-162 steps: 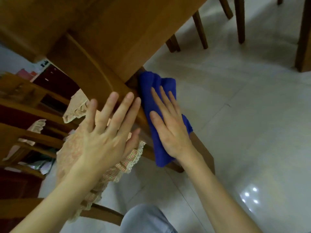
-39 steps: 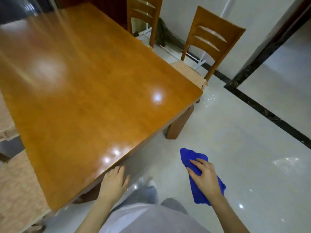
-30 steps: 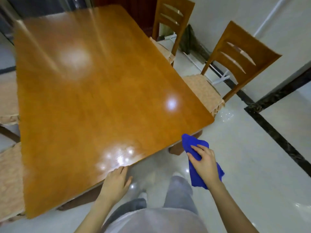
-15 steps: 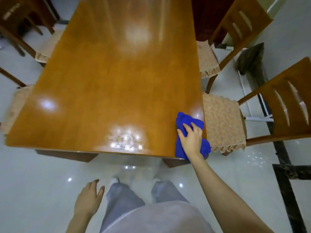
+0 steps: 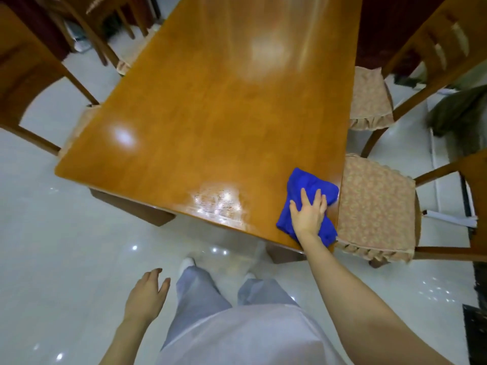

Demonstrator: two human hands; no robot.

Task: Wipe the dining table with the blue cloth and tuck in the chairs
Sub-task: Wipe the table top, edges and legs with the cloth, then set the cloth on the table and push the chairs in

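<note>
Cloth (image 5: 305, 188): blue, crumpled, lying at the near right corner of the table (image 5: 210, 114), pressed flat under the right hand (image 5: 307, 213), fingers spread. Unwiped top is judged to lie left and ahead. Left hand (image 5: 145, 296): relaxed, nothing held, hanging below the table edge.

Glossy wood table (image 5: 210, 114); fluffy blue cloth (image 5: 308, 185).

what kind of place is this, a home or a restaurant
Most likely a home dining room: a long wooden dining table with cushioned wooden chairs along both sides, on a glossy tiled floor. The right hand presses a blue cloth on the table's corner.
</note>
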